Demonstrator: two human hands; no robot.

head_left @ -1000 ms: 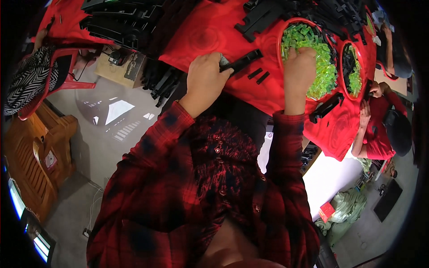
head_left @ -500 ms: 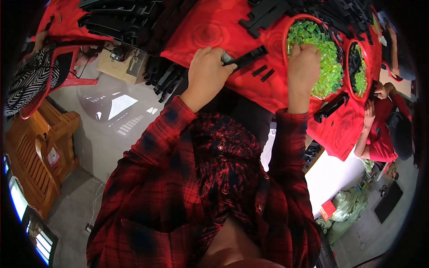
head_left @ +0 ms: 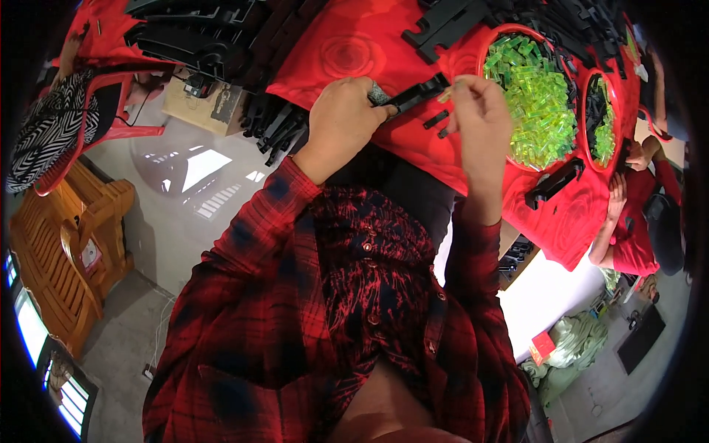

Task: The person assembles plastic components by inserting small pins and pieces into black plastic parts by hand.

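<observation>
My left hand [head_left: 343,118] is closed around a long black plastic part [head_left: 417,94], which points up and to the right over the red tablecloth. A grey speckled bit [head_left: 379,94] shows between thumb and fingers. Close to the part's far end, my right hand [head_left: 481,114] pinches a small yellowish-green piece [head_left: 445,94], mostly covered by the fingertips. Two short black strips [head_left: 436,119] lie under that hand, one partly hidden. To its right a red-rimmed basin [head_left: 484,48] holds a heap of translucent green pieces [head_left: 535,111].
A smaller red basin [head_left: 588,159] with black and green pieces stands farther right. Another black part [head_left: 554,183] rests at the table's near edge. Black parts [head_left: 443,29] are piled along the far side. At the right, a co-worker's hands [head_left: 617,192] reach the table.
My right hand has come out of the green pieces and moved left, to the end of the black part, with a small piece in its fingertips. My left hand keeps its hold.
</observation>
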